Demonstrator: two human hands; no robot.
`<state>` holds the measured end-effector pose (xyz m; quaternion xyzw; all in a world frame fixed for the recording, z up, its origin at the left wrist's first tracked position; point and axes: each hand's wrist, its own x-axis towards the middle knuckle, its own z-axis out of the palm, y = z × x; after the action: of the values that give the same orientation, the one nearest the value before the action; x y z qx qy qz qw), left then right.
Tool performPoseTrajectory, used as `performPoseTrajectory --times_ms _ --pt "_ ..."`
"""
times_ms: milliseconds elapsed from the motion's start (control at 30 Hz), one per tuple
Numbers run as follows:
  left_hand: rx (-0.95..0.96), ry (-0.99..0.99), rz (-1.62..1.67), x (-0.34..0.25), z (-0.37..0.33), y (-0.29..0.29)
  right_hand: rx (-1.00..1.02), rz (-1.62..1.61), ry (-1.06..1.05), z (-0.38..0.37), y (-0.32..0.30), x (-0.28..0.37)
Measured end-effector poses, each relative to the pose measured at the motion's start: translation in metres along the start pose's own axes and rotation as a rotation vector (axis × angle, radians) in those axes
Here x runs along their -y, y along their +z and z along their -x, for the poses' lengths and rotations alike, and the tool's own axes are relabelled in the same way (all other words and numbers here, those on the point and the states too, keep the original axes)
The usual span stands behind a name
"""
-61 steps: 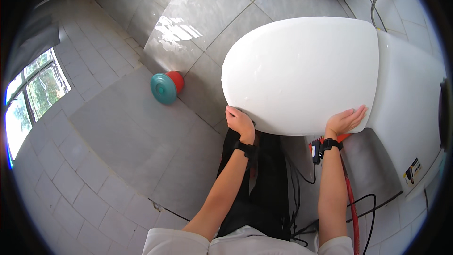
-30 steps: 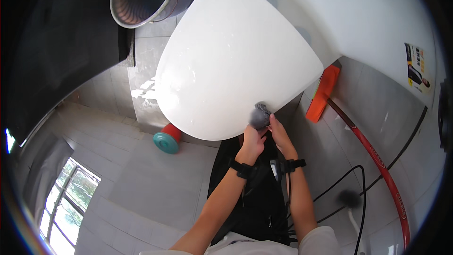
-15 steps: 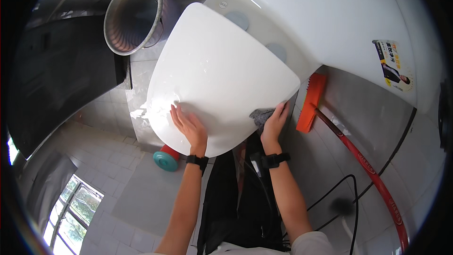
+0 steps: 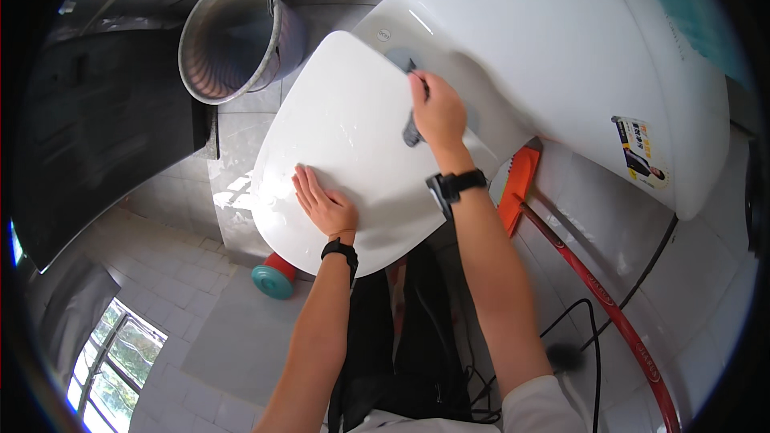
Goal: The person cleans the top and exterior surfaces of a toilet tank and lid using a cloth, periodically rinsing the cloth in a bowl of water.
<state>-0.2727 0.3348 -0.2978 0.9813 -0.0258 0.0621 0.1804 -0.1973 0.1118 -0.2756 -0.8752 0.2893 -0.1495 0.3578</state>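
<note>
A white toilet lid (image 4: 353, 128), lowered and showing wet, shiny spots, fills the middle of the view. My left hand (image 4: 326, 208) lies flat on its near left part, fingers stretched out. A dark grey cloth (image 4: 412, 132) is bunched in my right hand (image 4: 441, 112), at the far right edge of the lid by the hinge side. Parts of the cloth stick out on both sides of my fingers; the rest is hidden in the grip. Beyond the lid rises the white toilet tank (image 4: 545, 48) with a sticker on its side.
A bucket (image 4: 293, 36) stands at the far left. An orange brush head (image 4: 520, 184) with a red handle (image 4: 597, 285) leans along the right. A teal-and-red round object (image 4: 273, 281) sits by the bowl's near left. Black cables (image 4: 595, 337) lie at the lower right.
My right hand has moved from the lid's near right edge up to its far right edge, carrying the cloth. My left hand stays on the lid, now flatter.
</note>
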Motion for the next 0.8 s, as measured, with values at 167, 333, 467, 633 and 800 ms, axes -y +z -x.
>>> performPoseTrajectory --times_ms 167,333,467,633,800 --pt "0.021 -0.029 -0.009 0.002 -0.001 -0.001 0.227 -0.109 0.063 -0.019 -0.002 0.015" --pt "0.034 -0.038 -0.022 0.006 -0.004 -0.007 0.142 -0.108 -0.067 0.031 -0.054 -0.034" --pt "0.025 -0.087 0.008 0.007 -0.002 -0.004 0.130 -0.010 -0.109 0.038 -0.057 -0.041" --pt "0.090 -0.101 0.041 0.001 -0.002 -0.002 0.140 0.190 -0.220 0.004 -0.012 0.000" --pt "0.052 -0.118 0.018 0.008 -0.001 -0.003 0.219 0.255 -0.275 -0.050 0.066 0.063"
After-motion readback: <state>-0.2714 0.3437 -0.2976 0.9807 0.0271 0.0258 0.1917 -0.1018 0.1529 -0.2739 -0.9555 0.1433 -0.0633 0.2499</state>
